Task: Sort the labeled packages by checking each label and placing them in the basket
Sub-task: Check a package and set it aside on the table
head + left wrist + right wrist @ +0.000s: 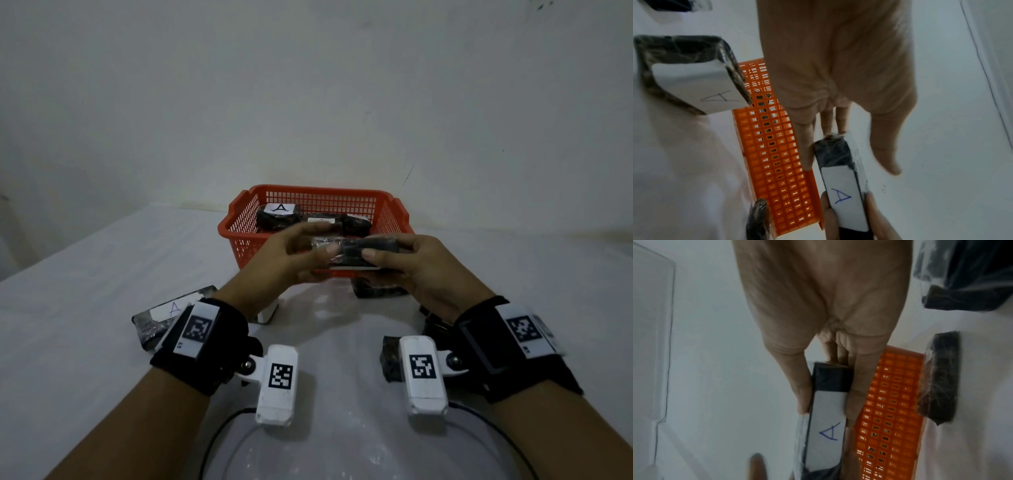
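We hold package [356, 251] mid-frame, in front of basket [239, 219]. Left hand [291, 257], right hand [424, 263]: fingers clamped on its ends. Label reads A. We think next: lift over rim, drop in.

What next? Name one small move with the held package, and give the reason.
Probably carry the package forward and lower it into the basket. Both hands, left and right, hold it just before the basket, and its label reads A, like one already inside.

One basket [310, 189], about nine packages [164, 313] — some half-hidden
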### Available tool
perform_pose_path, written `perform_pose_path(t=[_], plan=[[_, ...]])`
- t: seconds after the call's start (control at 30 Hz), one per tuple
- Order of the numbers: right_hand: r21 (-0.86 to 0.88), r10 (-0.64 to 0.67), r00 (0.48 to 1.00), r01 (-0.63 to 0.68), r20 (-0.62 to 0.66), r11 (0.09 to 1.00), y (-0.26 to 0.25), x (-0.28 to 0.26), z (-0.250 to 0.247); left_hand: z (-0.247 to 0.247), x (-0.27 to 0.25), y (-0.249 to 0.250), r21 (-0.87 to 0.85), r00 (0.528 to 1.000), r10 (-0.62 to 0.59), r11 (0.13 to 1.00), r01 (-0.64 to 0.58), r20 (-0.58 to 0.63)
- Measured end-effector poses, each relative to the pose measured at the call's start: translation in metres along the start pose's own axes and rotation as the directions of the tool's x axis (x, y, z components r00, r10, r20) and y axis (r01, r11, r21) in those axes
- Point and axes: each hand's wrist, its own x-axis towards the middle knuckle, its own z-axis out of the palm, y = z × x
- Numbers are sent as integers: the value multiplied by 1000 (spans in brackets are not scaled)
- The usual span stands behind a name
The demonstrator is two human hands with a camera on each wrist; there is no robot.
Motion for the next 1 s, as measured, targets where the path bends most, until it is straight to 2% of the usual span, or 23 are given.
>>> perform_pose_path(t=[0.17,0.37,0.5,0.6,0.73,0.9,1.0], plan=[[-28,3,1000,-3,-16,1000,-1,2,0,2,1,-3,16,996,-2,1000,3,-89],[-52,-31,998,28,-50,998,-2,1,3,4,0,-2,-18,998,-3,1000,2,-63],[-26,-14,1000,14,-8,1000,-3,1,3,1,1,-1,-17,991,24,999,-27,-132],[-41,-8,1000,8,9,999,-3,0,-2,-1,1,0,-66,994,-1,998,-6,-106],[-64,-21,1000,20,-2,998,-3,0,-5,-2,1,1,-8,993,44,999,-45,-110],[23,51,996,-53,78,998,-10,-2,2,-5,2,-1,34,985,116,993,-112,-125],[108,104,992,-110,66,988,-11,-5,2,-3,1,1,24,988,133,991,-131,-83]])
